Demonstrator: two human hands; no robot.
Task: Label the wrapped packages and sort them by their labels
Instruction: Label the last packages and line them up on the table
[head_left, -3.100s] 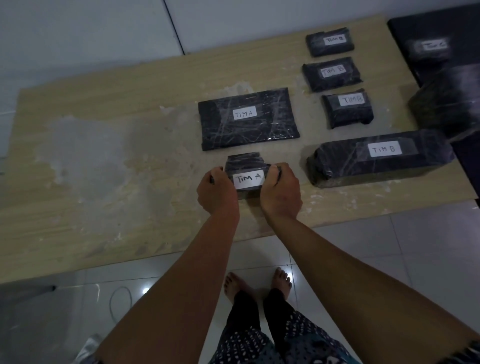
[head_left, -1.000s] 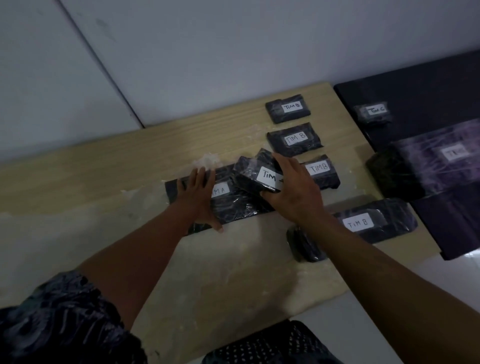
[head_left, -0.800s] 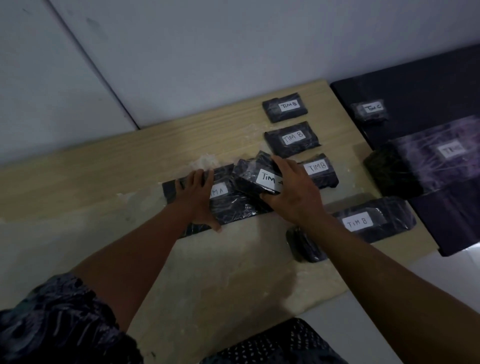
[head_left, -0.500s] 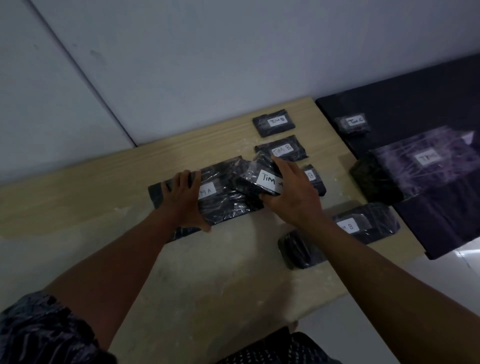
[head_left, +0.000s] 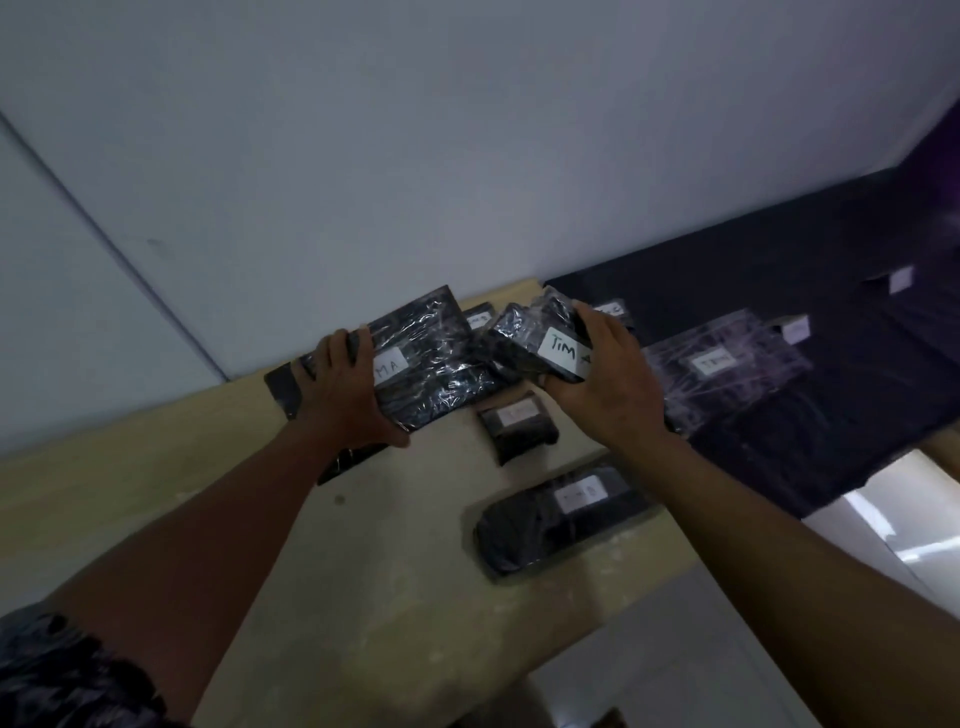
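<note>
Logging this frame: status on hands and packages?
Left hand grips large TIM A package, lifted. Right hand holds small TIM A package. Nothing blocking.

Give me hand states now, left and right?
Left hand: fingers curled over the edge of the large flat TIM A package, gripping it.
Right hand: holding the small TIM A package, lifted.

- Large flat package (head_left: 431, 358): black, wrapped in glossy, crinkled clear plastic film.
- Labels (head_left: 563, 353): matt white paper, hand-inked.
- Bench (head_left: 395, 597): pale wood grain, smooth, with dull worn patches.
- Dark cloth (head_left: 779, 249): matt.
</note>
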